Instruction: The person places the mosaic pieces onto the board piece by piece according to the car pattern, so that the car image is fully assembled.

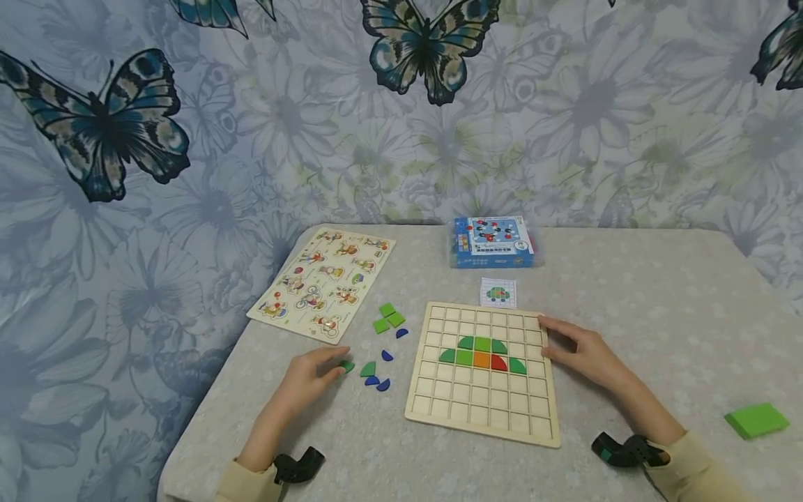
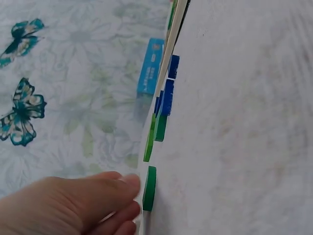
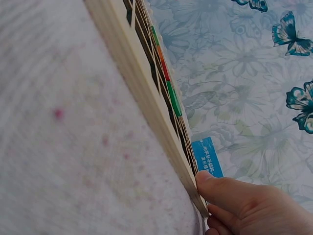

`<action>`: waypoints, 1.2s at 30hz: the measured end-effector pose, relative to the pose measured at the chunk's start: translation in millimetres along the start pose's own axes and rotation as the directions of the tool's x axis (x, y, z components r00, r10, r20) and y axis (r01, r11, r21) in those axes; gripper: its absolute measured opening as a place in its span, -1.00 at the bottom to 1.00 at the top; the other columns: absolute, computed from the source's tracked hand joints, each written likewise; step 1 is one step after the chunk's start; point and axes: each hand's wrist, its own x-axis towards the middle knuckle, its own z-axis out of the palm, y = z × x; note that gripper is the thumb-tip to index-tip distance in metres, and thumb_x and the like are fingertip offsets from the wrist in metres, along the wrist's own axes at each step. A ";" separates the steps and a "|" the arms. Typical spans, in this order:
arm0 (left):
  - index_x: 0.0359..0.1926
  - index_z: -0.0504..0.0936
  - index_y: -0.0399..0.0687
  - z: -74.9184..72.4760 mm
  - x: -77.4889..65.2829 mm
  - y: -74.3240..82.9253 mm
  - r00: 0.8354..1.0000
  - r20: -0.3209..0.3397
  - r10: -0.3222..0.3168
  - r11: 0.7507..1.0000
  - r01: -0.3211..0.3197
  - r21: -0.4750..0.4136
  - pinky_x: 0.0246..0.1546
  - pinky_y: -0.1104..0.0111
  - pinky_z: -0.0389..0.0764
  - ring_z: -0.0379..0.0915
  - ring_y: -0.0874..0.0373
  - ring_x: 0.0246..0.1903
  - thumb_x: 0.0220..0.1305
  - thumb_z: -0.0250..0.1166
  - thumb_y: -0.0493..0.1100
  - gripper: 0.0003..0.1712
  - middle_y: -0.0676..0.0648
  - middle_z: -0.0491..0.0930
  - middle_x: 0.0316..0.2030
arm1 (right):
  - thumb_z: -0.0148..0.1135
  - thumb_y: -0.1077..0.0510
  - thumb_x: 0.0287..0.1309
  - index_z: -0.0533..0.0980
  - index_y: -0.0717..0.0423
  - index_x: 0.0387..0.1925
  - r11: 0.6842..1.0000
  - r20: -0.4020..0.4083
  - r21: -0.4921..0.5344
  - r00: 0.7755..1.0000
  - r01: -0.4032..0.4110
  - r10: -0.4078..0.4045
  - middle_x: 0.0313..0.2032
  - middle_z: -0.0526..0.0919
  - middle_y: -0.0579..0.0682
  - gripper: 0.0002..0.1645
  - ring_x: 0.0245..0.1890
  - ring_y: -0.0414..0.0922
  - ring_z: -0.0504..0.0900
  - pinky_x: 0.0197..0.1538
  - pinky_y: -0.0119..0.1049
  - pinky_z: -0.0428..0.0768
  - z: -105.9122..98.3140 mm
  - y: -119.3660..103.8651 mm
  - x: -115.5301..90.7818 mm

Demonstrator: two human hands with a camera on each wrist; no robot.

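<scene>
My left hand (image 1: 305,380) reaches to a green quarter-round piece (image 1: 346,365) lying on the table. Thumb and index finger are spread beside it, and the left wrist view shows the fingertips right at its edge. My right hand (image 1: 590,354) holds the wooden grid board (image 1: 483,422) at its far right corner, thumb at the side edge. On the board, green quarter-rounds (image 1: 517,366), light green squares (image 1: 463,358), an orange square (image 1: 482,360) and a red quarter-round (image 1: 498,362) form a car-like shape. Another green quarter-round (image 1: 368,369) lies between left hand and board.
Several blue half-rounds (image 1: 383,384) and three light green squares (image 1: 395,318) lie left of the board. Behind it are a small picture card (image 1: 498,293) and a blue box (image 1: 494,242). A printed board (image 1: 323,282) lies back left, a green block (image 1: 757,420) far right.
</scene>
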 end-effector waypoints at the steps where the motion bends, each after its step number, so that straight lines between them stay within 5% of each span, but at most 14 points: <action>1: 0.05 0.63 -0.19 1.1 -0.7 -1.4 1.000 0.000 0.002 1.000 -0.002 0.005 0.03 0.09 0.50 0.50 -0.05 0.01 0.06 0.41 -0.32 -0.55 -0.11 0.61 -0.02 | 0.35 0.04 0.11 0.38 0.24 0.26 1.000 -0.005 -0.008 1.000 0.003 -0.003 0.24 0.37 0.20 -0.28 0.25 0.23 0.29 0.18 0.14 0.30 0.3 0.5 -0.2; 9: -0.01 0.66 -0.16 5.6 -3.0 -5.0 1.000 0.007 -0.026 0.999 0.026 0.023 0.00 0.12 0.51 0.52 0.00 -0.02 0.05 0.43 -0.32 -0.59 -0.08 0.63 -0.06 | 0.36 0.05 0.10 0.39 0.25 0.24 1.000 -0.024 -0.022 0.999 0.022 -0.023 0.23 0.39 0.20 -0.29 0.23 0.23 0.31 0.16 0.11 0.33 2.1 1.2 -0.9; 19: -0.04 0.68 -0.14 3.8 -4.9 -5.9 1.000 0.009 0.018 0.999 -0.018 0.046 -0.01 0.11 0.52 0.53 0.01 -0.03 0.04 0.43 -0.29 -0.62 -0.07 0.63 -0.08 | 0.35 0.05 0.11 0.38 0.26 0.25 1.000 -0.012 -0.009 1.000 0.015 -0.015 0.23 0.38 0.21 -0.29 0.23 0.24 0.30 0.16 0.16 0.31 1.8 -0.6 -0.5; 26: -0.03 0.68 -0.13 1.5 10.7 13.0 0.985 -0.049 0.162 0.986 -0.161 0.034 -0.06 0.13 0.55 0.54 0.04 -0.06 0.06 0.44 -0.20 -0.61 -0.02 0.65 -0.10 | 0.35 0.07 0.12 0.38 0.26 0.25 1.000 -0.016 -0.016 1.000 0.021 -0.021 0.23 0.38 0.22 -0.30 0.23 0.25 0.29 0.16 0.18 0.29 -2.8 -0.3 -0.1; 32: -0.07 0.68 -0.19 7.2 32.6 42.5 0.938 -0.039 0.345 0.938 -0.345 -0.007 -0.14 0.22 0.60 0.57 0.08 -0.14 0.02 0.46 -0.19 -0.61 -0.03 0.66 -0.16 | 0.35 0.04 0.11 0.37 0.25 0.26 1.000 -0.003 0.015 1.000 -0.010 0.010 0.25 0.37 0.20 -0.28 0.25 0.22 0.27 0.18 0.17 0.28 -0.2 2.0 0.1; 36: -0.03 0.67 -0.16 16.5 45.3 59.6 0.921 0.022 0.388 0.922 -0.388 -0.015 -0.10 0.20 0.58 0.55 0.07 -0.10 0.09 0.42 -0.14 -0.61 -0.03 0.66 -0.14 | 0.35 0.02 0.11 0.37 0.24 0.26 1.000 -0.003 0.018 1.000 -0.017 0.017 0.24 0.37 0.22 -0.26 0.25 0.24 0.27 0.19 0.16 0.28 2.1 2.0 0.2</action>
